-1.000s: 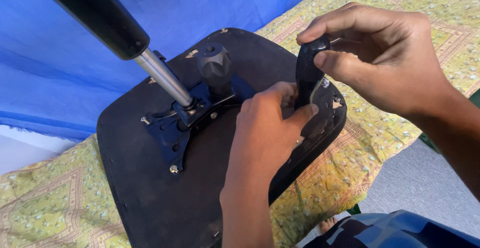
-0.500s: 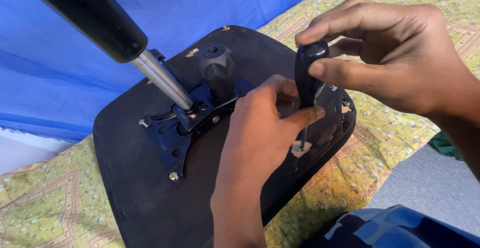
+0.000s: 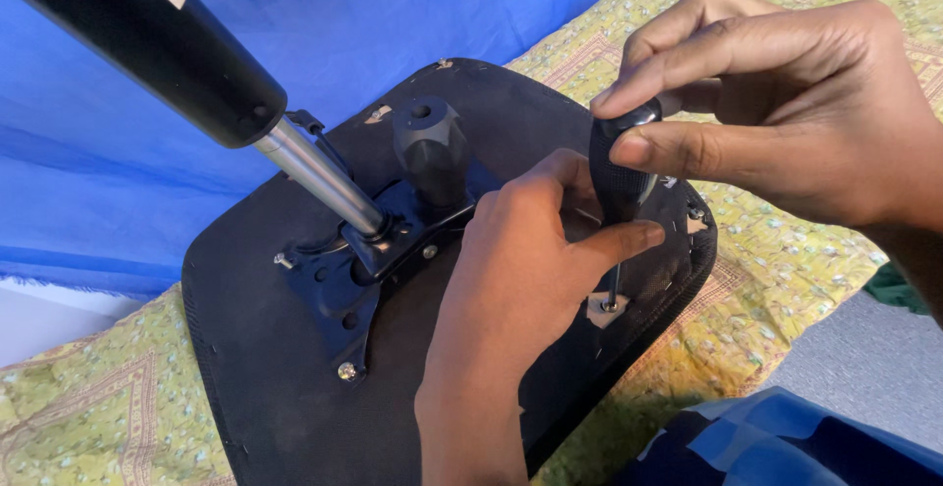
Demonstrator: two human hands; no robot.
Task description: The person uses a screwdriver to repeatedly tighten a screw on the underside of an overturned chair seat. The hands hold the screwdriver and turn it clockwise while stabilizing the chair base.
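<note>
The right hand point(image 3: 786, 113) pinches the top of a black-handled screwdriver point(image 3: 619, 187), standing it upright on a screw hole beneath; the left hand point(image 3: 530, 270), fingers curled, thumb against the handle, steadies it over the upturned chair seat point(image 3: 265, 378); the gas cylinder point(image 3: 196, 64) slants up left of both.

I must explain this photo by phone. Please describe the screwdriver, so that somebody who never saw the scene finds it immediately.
Find the upturned black seat base on the yellow patterned cloth. At its right edge both hands meet: the right hand tops the screwdriver, the left hand steadies it. Unlike the fat knob nearby, it is slim, upright, and ends in a thin metal shaft.
</note>
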